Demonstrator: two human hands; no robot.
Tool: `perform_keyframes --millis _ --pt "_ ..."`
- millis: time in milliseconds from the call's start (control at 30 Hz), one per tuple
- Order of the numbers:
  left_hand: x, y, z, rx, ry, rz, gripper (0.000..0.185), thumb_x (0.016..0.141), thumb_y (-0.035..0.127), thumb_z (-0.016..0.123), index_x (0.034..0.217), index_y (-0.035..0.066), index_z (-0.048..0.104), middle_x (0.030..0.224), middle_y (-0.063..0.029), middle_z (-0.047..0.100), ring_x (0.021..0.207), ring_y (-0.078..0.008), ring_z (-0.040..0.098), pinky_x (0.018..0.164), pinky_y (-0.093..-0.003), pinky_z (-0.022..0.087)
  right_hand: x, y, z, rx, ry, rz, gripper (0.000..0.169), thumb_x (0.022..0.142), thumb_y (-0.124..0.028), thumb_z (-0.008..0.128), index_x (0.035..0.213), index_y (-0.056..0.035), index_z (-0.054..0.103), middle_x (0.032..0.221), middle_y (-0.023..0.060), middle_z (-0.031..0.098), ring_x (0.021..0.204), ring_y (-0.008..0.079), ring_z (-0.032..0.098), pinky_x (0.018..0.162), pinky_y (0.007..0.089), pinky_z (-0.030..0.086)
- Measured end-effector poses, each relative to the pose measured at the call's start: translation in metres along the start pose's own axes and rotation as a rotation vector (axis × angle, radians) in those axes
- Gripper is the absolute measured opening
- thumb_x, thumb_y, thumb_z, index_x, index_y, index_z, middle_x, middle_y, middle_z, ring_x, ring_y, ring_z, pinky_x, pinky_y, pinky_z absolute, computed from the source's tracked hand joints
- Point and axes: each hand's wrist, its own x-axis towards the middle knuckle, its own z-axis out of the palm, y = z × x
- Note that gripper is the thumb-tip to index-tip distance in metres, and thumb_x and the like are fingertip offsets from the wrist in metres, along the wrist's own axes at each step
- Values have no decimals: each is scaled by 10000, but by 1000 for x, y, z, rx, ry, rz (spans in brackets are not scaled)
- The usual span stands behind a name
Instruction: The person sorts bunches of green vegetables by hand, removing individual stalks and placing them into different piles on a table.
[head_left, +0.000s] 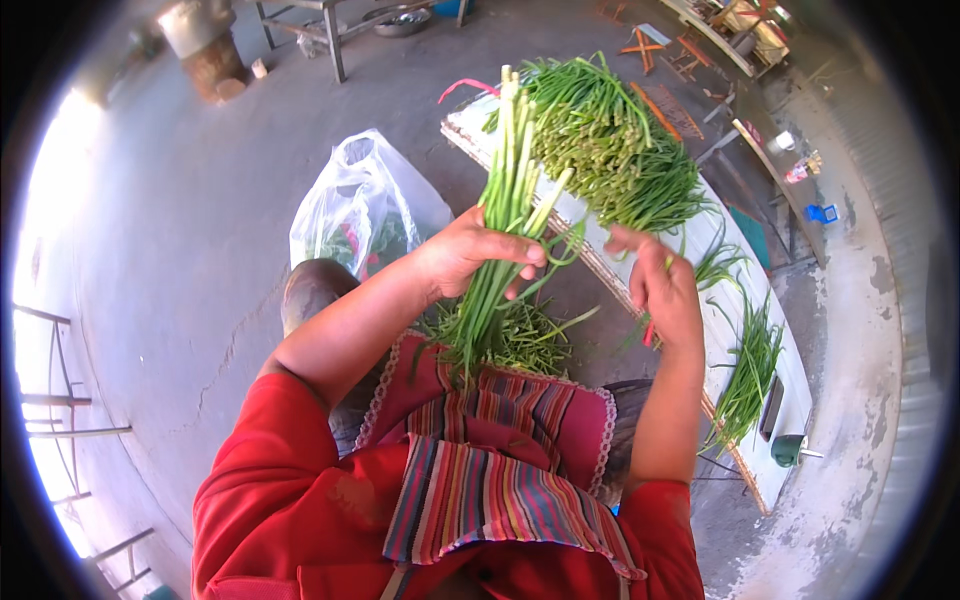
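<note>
My left hand is closed around a bunch of long green stalks, which look like garlic chives or flowering chives. Their pale cut ends point away from me, and the thin green tips hang over my lap. To the right, my right hand is raised with its fingers partly curled. A bit of green shows at its fingers and a small red piece at the palm's lower edge; whether it grips them is unclear. A large heap of the same stalks lies beyond on a long white board.
Loose greens lie along the board's near end, beside a dark bar and a green cup-like object. A clear plastic bag stands on the floor by my knee. Trimmings are piled below my hands. A metal-legged table stands farther off.
</note>
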Motion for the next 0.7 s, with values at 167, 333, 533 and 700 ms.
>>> perform_keyframes --millis 167,333,533,700 --pt "19 -7 3 96 52 -122 299 757 62 673 1017 22 530 821 -99 620 681 -176 614 466 -293 497 36 27 37 310 133 74 330 938 -346 462 902 -46 597 644 -9 543 460 25 377 388 196 259" --pt "28 -12 -6 27 -14 -110 296 789 105 653 1042 29 520 901 -133 621 811 -205 624 505 -297 517 52 28 10 762 585 -44 161 882 -220 497 829 -72 530 715 29 530 595 81 463 439 202 315" --pt "23 -4 -9 -78 75 -119 363 805 136 645 1130 34 520 1002 -120 632 874 -208 622 572 -328 533 36 36 -56 941 498 -329 165 894 -210 474 905 -50 514 703 32 500 574 82 440 460 221 382" --pt "28 -7 -1 -61 94 -134 295 793 120 657 1059 36 563 958 -99 633 856 -192 619 556 -330 535 26 21 21 535 170 68 258 890 -179 507 1074 1 499 598 -21 456 413 23 321 366 167 262"
